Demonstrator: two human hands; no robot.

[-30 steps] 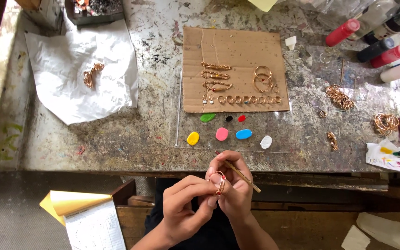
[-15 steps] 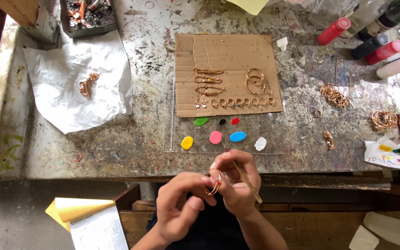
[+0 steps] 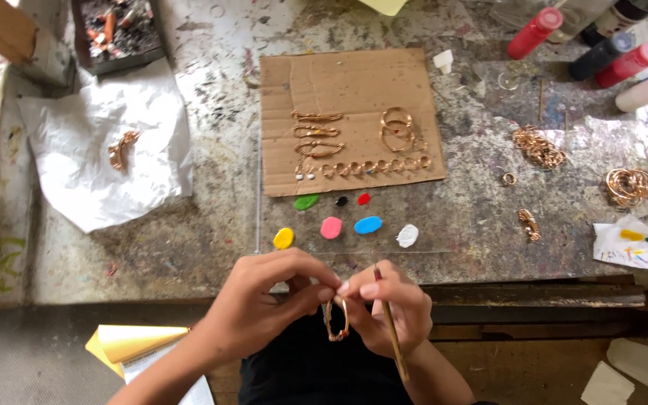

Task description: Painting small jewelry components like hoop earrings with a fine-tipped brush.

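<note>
While both hands pinch the ring [image 3: 335,319] between them just off the counter [image 3: 189,247] edge, its long axis running 12 to 6, the left hand [image 3: 260,311] grips from 9 and the right hand [image 3: 388,311], also clasping a brush [image 3: 391,330], from 3.

A paint-spattered table [image 3: 151,247] carries a cardboard sheet [image 3: 339,75] laid with copper wire loops [image 3: 397,127]. Just below it sit blobs of paint: yellow [image 3: 283,238], pink [image 3: 331,227], blue [image 3: 367,225], white [image 3: 407,235]. Crumpled white paper [image 3: 76,172] lies left; paint bottles [image 3: 535,33] stand at the upper right.
</note>
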